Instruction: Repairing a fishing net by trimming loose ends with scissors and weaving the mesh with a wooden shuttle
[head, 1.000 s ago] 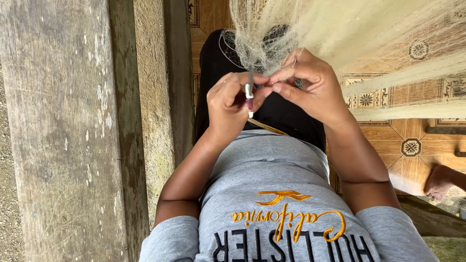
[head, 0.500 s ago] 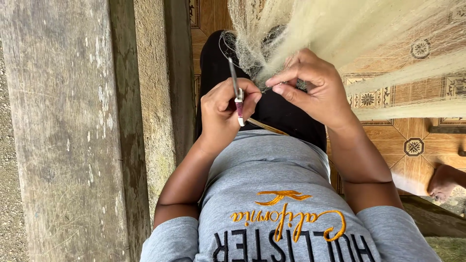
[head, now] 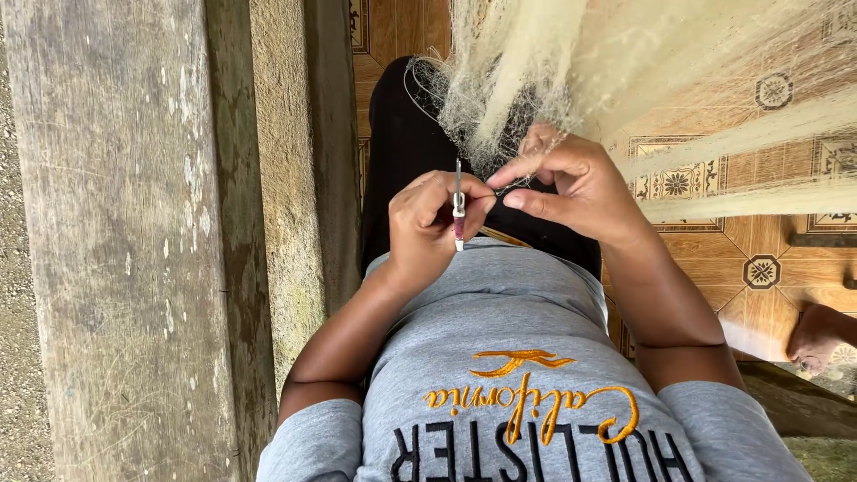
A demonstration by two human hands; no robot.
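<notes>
— What is the left hand (head: 427, 228) doing?

— It is pinching a slim netting needle with a pale shaft and a dark red lower end (head: 458, 210) between thumb and fingertips. The needle is standing almost upright, its thin tip pointing up toward the net, and the hand is curling closed around it, just above the person's lap.

— And the right hand (head: 571, 183)?

— It is gripping a strand of the pale, cream-coloured fine-mesh fishing net (head: 536, 71). The forefinger and thumb are pressing together on the mesh, and the other fingers are folding beneath. The 2 hands are working close together, the fingertips nearly meeting right beside the needle.

— Where is the net lying?

— It is hanging down from the top of the view in a thick bunch, gathering at the right hand and spreading over the person's black trousers (head: 402, 152). Other folds are stretching away to the right across the floor.

— What else is around?

— The person is wearing a grey short-sleeved shirt with orange stitching (head: 509, 357). On the left, a weathered grey wooden post (head: 125, 241) is running the whole height of the view. Underneath is a brown patterned tile floor (head: 759, 259), and a bare foot (head: 817, 335) is resting at the right edge, well apart from the hands; I cannot tell whose it is.
</notes>
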